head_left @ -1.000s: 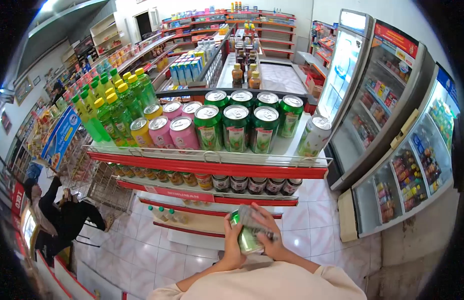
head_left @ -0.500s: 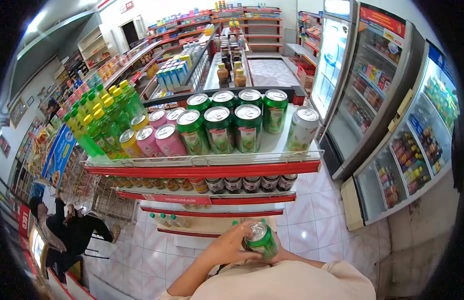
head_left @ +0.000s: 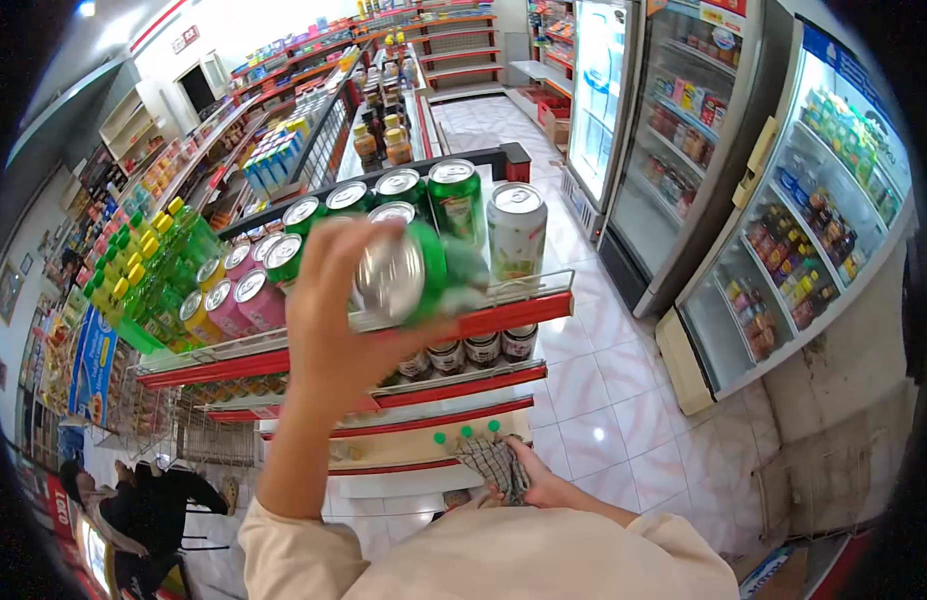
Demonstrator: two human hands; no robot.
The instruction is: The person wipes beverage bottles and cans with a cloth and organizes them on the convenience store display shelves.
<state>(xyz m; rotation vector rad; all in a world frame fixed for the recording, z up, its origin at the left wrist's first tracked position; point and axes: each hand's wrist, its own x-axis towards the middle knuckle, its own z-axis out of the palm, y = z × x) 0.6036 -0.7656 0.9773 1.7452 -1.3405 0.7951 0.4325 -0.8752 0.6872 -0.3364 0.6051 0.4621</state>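
Note:
My left hand is raised in front of the top shelf, its fingers wrapped round a green can that is tilted on its side and blurred. Behind it, green cans stand in rows on the shelf, partly hidden by the hand. A pale can stands upright at the shelf's right end. Pink cans and yellow-capped green bottles are to the left. Low near my body, my right hand holds a checked cloth.
Wire edging and a red strip run along the shelf front. Glass-door fridges stand at the right. Lower shelves hold jars and green-capped bottles. A person sits at the lower left.
My left hand has lifted the green can from near my body up to the top shelf. My right hand stays low, now with the cloth in clear view. The view has turned right.

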